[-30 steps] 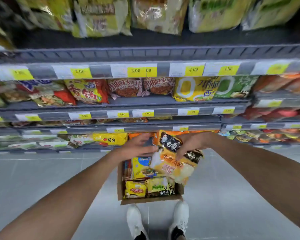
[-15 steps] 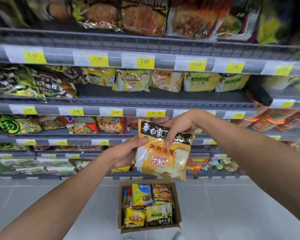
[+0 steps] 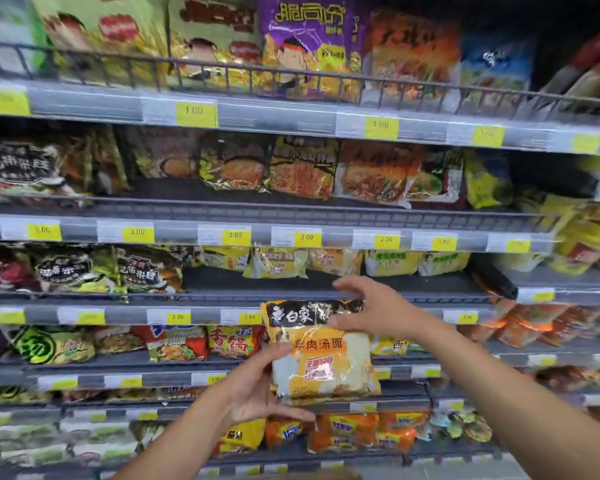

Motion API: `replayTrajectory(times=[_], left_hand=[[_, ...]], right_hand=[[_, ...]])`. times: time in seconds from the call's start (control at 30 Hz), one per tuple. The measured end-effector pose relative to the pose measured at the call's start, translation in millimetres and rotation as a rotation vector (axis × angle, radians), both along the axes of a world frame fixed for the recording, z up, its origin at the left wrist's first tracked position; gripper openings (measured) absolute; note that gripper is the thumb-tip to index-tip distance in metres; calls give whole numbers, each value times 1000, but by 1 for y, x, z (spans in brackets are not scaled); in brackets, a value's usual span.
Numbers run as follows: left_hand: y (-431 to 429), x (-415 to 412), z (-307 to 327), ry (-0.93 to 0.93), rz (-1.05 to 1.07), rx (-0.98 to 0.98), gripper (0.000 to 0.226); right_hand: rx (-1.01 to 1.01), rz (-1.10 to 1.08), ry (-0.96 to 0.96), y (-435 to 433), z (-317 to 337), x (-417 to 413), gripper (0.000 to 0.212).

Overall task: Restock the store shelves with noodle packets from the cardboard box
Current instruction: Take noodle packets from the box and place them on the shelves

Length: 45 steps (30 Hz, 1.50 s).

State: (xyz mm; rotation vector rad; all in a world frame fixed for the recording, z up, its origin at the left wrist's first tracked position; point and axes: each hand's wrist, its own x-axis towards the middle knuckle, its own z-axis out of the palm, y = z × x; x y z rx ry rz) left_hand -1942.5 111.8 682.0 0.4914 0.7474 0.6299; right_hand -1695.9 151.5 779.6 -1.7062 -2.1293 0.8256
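Note:
I hold a yellow and white noodle packet (image 3: 321, 351) with a black top band upright in front of the shelves. My left hand (image 3: 257, 389) grips its lower left edge, thumb on the front. My right hand (image 3: 368, 310) grips the top right corner, fingers over the upper edge. The packet hangs just below a shelf (image 3: 326, 296) whose front is bare, with similar yellow packets (image 3: 278, 263) standing at its back. Only a brown sliver of the cardboard box (image 3: 326, 475) shows at the bottom edge.
Several grey shelves full of noodle packets fill the view, each with yellow price tags (image 3: 236, 237) on its front rail. A wire rail (image 3: 222, 74) fronts the top shelf. Orange packets (image 3: 361, 431) lie on the lowest shelf below my hands.
Both hands have lifted the packet from above the box up to mid-shelf height. My view has tilted upward, so the box has dropped almost out of sight and higher shelves have appeared.

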Motion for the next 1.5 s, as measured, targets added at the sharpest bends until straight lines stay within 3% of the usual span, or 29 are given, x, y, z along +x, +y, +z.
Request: replayTrajectory(times=[0.1, 0.2, 0.27, 0.33, 0.4, 0.5, 0.77, 0.87, 1.0, 1.13, 1.5], left_hand=[[7, 1, 2, 32, 75, 52, 64], [13, 0, -3, 39, 170, 55, 98], [17, -2, -9, 48, 214, 59, 108], [14, -1, -6, 60, 228, 78, 109], [9, 0, 0, 106, 245, 103, 96], [4, -2, 3, 171, 274, 104, 88], [-4, 6, 1, 289, 286, 104, 130], [-6, 13, 0, 315, 299, 106, 117], [0, 18, 3, 257, 195, 128, 73], [9, 18, 0, 237, 276, 115, 36], [11, 13, -22, 268, 365, 63, 11]], right_hand=[[214, -217, 150, -27, -14, 4, 74], [79, -352, 294, -52, -29, 0, 51], [-15, -333, 387, -63, -39, -5, 32], [-21, -300, 410, -70, -46, -11, 18], [-19, -309, 449, -74, -44, -16, 10], [-51, -356, 547, -76, -44, -19, 16], [-164, -513, 553, -70, -58, -13, 31], [-236, -557, 623, -64, -69, -4, 29], [-273, -580, 716, -51, -76, 7, 17], [-240, -619, 781, -32, -72, 17, 15], [33, -785, 752, 87, -58, 48, 2]])
